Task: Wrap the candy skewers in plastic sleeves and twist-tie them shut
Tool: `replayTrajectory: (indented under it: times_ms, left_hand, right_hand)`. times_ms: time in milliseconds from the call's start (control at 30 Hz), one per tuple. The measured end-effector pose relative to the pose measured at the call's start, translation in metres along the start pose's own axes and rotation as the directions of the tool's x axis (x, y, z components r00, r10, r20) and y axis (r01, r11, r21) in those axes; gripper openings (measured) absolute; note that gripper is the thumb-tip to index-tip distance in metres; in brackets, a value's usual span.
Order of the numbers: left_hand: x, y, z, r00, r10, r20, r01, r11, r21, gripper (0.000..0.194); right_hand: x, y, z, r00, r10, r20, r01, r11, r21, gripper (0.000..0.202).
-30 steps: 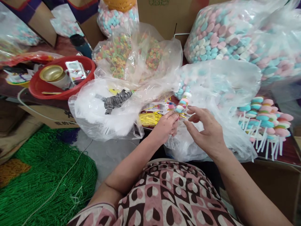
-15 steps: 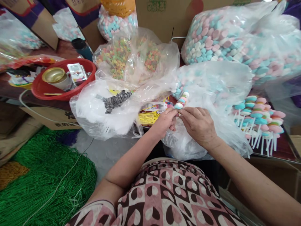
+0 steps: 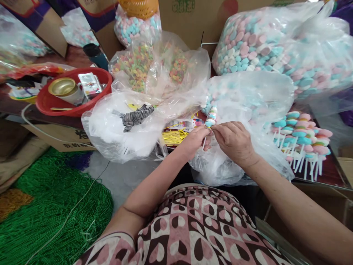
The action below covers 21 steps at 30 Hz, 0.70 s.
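Observation:
A marshmallow stick (image 3: 211, 117) in clear wrap, with pink, white and blue pieces, stands nearly upright between my hands. My left hand (image 3: 196, 140) is closed around its white stick, whose lower end shows below the fingers. A bit of yellow twist tie (image 3: 209, 127) shows at the neck of the wrap. My right hand (image 3: 234, 141) pinches there with thumb and forefinger; the fingertips partly hide the tie. Just left of my hands lies a bundle of yellow twist ties (image 3: 175, 137). Finished-looking marshmallow sticks (image 3: 303, 136) are piled on the right.
Clear plastic wrappers (image 3: 217, 167) lie under my hands, and a white bag (image 3: 110, 138) sits to the left. Behind are bags of ring candy (image 3: 140, 68) and marshmallows (image 3: 248, 48). A red basin (image 3: 44, 101) stands left; green cords (image 3: 63, 213) cover the lower left.
The marshmallow stick has turned more upright. Its white stick and a yellow bit at the neck now show. My right fingers have shifted slightly at the neck.

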State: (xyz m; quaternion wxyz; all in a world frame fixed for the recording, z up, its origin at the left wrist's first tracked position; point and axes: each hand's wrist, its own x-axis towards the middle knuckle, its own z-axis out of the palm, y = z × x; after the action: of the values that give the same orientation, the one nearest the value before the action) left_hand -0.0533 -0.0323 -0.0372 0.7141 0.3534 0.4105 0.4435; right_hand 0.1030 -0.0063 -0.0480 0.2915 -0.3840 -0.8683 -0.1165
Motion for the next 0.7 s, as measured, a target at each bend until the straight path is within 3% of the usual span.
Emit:
replayTrajectory:
  times_ms: [100, 200, 333, 400, 467, 533, 600, 700]
  left_hand:
    - [0.000, -0.004, -0.001, 0.990, 0.127, -0.055, -0.106, 0.954, 0.279, 0.018]
    - [-0.001, -0.009, -0.003, 0.952, 0.295, -0.081, -0.189, 0.777, 0.600, 0.017]
    - [-0.001, -0.011, -0.009, 0.891, 0.454, 0.019, -0.276, 0.508, 0.816, 0.010]
    - [0.001, -0.011, -0.012, 0.859, 0.501, 0.103, -0.333, 0.395, 0.856, 0.019]
    - [0.005, -0.008, -0.014, 0.824, 0.547, 0.149, -0.382, 0.342, 0.859, 0.023]
    - [0.008, -0.002, -0.013, 0.803, 0.577, 0.150, -0.416, 0.361, 0.835, 0.020]
    - [0.008, 0.008, -0.010, 0.804, 0.585, 0.109, -0.441, 0.463, 0.769, 0.016]
    - [-0.003, 0.028, -0.008, 0.806, 0.589, -0.058, -0.461, 0.686, 0.562, 0.019]
  right_hand:
    - [0.004, -0.006, 0.000, 0.995, 0.099, 0.028, -0.101, 0.991, 0.086, 0.021]
    - [0.007, -0.013, -0.003, 0.950, 0.307, 0.050, -0.308, 0.906, 0.291, 0.017]
    - [0.010, -0.016, -0.009, 0.788, 0.567, 0.242, -0.580, 0.549, 0.603, 0.023]
    - [0.010, -0.015, -0.011, 0.720, 0.617, 0.318, -0.612, 0.348, 0.710, 0.026]
    - [0.009, -0.016, -0.014, 0.676, 0.622, 0.395, -0.599, 0.151, 0.787, 0.025]
    - [0.010, -0.020, -0.019, 0.642, 0.545, 0.539, -0.613, -0.058, 0.788, 0.022]
    - [0.011, -0.026, -0.023, 0.614, 0.429, 0.662, -0.649, -0.203, 0.733, 0.021]
    - [0.016, -0.029, -0.029, 0.626, 0.423, 0.655, -0.631, -0.220, 0.744, 0.021]
